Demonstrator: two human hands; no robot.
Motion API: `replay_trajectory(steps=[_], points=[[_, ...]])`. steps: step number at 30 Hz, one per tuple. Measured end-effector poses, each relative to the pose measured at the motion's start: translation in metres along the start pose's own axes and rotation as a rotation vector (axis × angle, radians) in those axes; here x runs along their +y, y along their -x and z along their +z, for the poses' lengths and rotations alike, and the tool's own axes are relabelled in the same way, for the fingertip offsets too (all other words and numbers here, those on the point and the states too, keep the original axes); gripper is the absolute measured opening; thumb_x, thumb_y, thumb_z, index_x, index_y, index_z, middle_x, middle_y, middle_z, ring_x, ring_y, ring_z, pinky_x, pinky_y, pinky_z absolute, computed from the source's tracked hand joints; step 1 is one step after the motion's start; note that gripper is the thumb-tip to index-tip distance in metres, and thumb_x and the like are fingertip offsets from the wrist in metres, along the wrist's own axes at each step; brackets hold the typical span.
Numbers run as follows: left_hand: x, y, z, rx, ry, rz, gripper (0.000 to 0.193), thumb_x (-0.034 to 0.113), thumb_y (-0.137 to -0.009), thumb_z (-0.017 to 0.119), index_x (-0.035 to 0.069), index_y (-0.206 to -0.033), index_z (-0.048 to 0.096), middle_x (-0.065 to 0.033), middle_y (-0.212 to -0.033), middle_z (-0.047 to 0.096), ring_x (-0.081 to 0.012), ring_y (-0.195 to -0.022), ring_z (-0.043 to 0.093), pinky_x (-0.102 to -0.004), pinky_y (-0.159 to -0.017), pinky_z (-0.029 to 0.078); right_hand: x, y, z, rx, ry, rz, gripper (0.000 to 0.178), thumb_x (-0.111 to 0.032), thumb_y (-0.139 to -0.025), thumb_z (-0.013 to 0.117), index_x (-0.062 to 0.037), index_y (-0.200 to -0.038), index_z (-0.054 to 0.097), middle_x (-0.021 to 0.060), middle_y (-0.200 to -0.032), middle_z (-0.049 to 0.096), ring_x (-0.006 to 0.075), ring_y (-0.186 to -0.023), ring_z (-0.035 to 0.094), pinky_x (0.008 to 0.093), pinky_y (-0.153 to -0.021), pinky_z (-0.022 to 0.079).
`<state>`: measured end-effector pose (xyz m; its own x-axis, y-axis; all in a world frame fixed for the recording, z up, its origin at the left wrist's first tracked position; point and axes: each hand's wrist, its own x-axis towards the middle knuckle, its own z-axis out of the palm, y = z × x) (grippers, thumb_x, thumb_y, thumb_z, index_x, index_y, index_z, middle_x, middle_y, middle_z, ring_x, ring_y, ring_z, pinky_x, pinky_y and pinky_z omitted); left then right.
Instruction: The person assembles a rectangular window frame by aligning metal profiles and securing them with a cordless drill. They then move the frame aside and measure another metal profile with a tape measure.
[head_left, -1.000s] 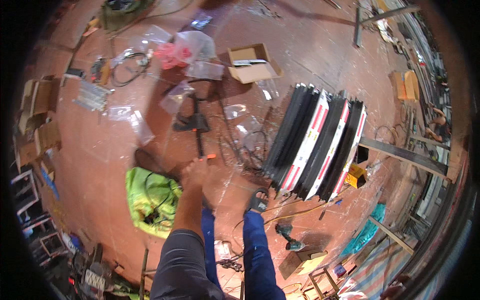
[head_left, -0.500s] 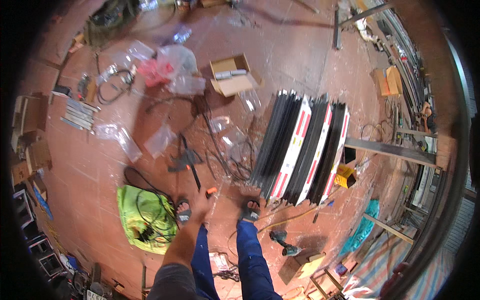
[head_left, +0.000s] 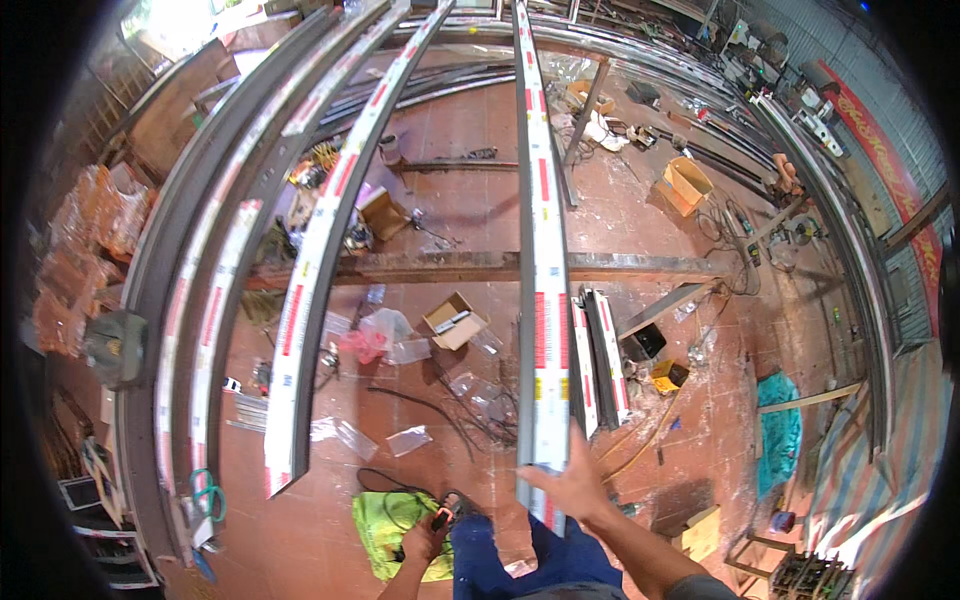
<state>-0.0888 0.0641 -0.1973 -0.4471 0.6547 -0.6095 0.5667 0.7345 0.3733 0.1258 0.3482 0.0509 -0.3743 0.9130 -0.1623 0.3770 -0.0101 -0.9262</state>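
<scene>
My right hand (head_left: 578, 485) grips the near end of a long profile bar (head_left: 545, 300) covered with white and red film, thumb across its top. That bar stretches away from me over a crossbeam. Low in front of my legs, my left hand (head_left: 425, 540) is closed around a black and orange tool (head_left: 440, 518), which looks like the bar clamp seen earlier; most of it is hidden. Left of it lies a lime-green bag (head_left: 385, 525) with a black cable. Another filmed profile (head_left: 318, 250) lies to the left, its cut end toward me.
More long profiles (head_left: 200, 290) run along the left, with a grey cap (head_left: 116, 348) and teal-handled scissors (head_left: 208, 495) on them. A wooden crossbeam (head_left: 430, 266) spans under the bars. On the floor are a cardboard box (head_left: 455, 322), short profiles (head_left: 604, 350), plastic bags and cables.
The view has shifted from the floor to the long raised profiles. My right hand has come into view, gripping one bar. My left hand still holds the orange-handled tool.
</scene>
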Motion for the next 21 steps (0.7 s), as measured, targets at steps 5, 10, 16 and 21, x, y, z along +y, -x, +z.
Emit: replay_trajectory(steps=[5, 10, 16, 21], points=[[0.032, 0.029, -0.06, 0.176, 0.035, 0.039, 0.038, 0.046, -0.089, 0.077, 0.014, -0.108, 0.071, -0.0227, -0.095, 0.076, -0.0457, -0.091, 0.072, -0.0554, -0.08, 0.055, 0.013, -0.002, 0.016, 0.066, 0.029, 0.044, 0.099, -0.042, -0.085, 0.086, -0.0042, -0.161, 0.036, 0.0295, -0.138, 0.058, 0.0441, -0.131, 0.056, 0.0492, -0.11, 0.046], [0.096, 0.045, -0.133, 0.408, 0.172, 0.019, 0.033, 0.035, -0.09, 0.079, 0.01, -0.11, 0.072, -0.0228, -0.096, 0.075, -0.0461, -0.093, 0.071, -0.0545, -0.08, 0.054, 0.0, -0.003, 0.015, -0.05, 0.036, 0.017, 0.101, -0.045, -0.093, 0.077, 0.0056, -0.163, 0.026, 0.0356, -0.143, 0.053, 0.0471, -0.133, 0.054, 0.0503, -0.114, 0.042], [0.226, 0.009, -0.211, 0.434, 0.22, 0.27, 0.029, 0.024, -0.09, 0.077, 0.007, -0.113, 0.07, -0.025, -0.1, 0.073, -0.0456, -0.097, 0.07, -0.0529, -0.08, 0.052, 0.036, -0.021, -0.005, -0.171, 0.027, -0.1, 0.104, -0.049, -0.094, 0.074, 0.0084, -0.163, 0.022, 0.0339, -0.147, 0.052, 0.0455, -0.132, 0.057, 0.0492, -0.109, 0.046], [0.319, -0.052, -0.257, 0.45, 0.132, 0.363, 0.032, 0.032, -0.093, 0.074, 0.011, -0.117, 0.071, -0.0212, -0.099, 0.074, -0.0434, -0.098, 0.071, -0.0519, -0.081, 0.054, 0.006, -0.031, -0.043, -0.269, 0.056, -0.009, 0.098, -0.048, -0.09, 0.079, 0.0016, -0.162, 0.034, 0.0308, -0.149, 0.052, 0.0431, -0.138, 0.053, 0.0449, -0.113, 0.043]])
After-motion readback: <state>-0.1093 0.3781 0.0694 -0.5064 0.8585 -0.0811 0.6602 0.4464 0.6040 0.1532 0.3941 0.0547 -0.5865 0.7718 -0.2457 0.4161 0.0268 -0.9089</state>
